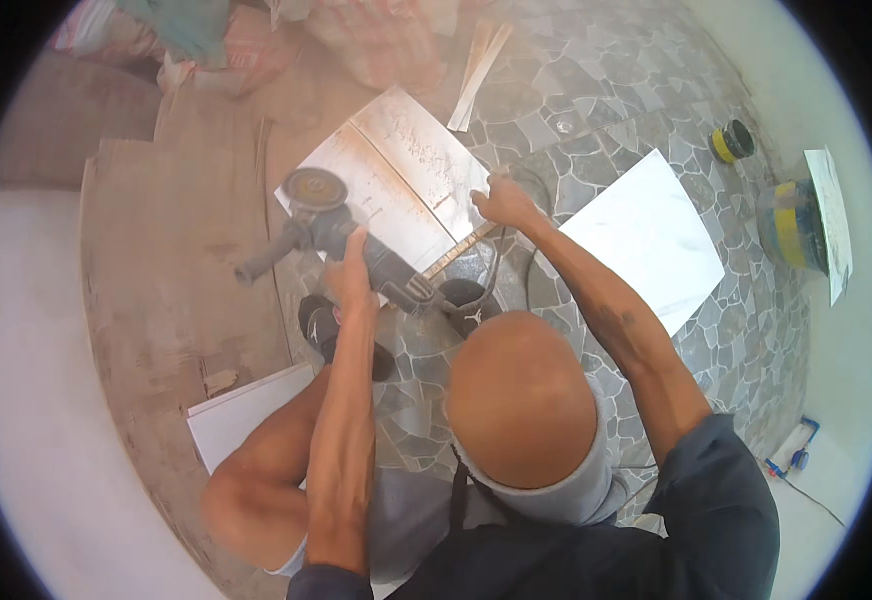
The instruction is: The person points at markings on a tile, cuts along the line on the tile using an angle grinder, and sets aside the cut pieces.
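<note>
My left hand (352, 278) is wrapped round the body of a dark angle grinder (381, 268), whose disc end and side handle point up and left. The grinder sits over the left part of a white tile (416, 130). A dark straight line runs across this tile, and reddish-brown dust lies along it. My right hand (508, 203) has its fingers curled at the tile's right corner, closed on its edge. A dark cord hangs in a loop just below that hand. The tile's near edge is close to my shoe (468, 305).
Another white tile (646, 240) lies to the right on stone-patterned flooring. Brown boards (176, 260) cover the left, with a white tile piece (241, 410) near my leg. Sacks (376, 45) and narrow strips (478, 80) are at the back. Buckets (791, 225) stand by the right wall.
</note>
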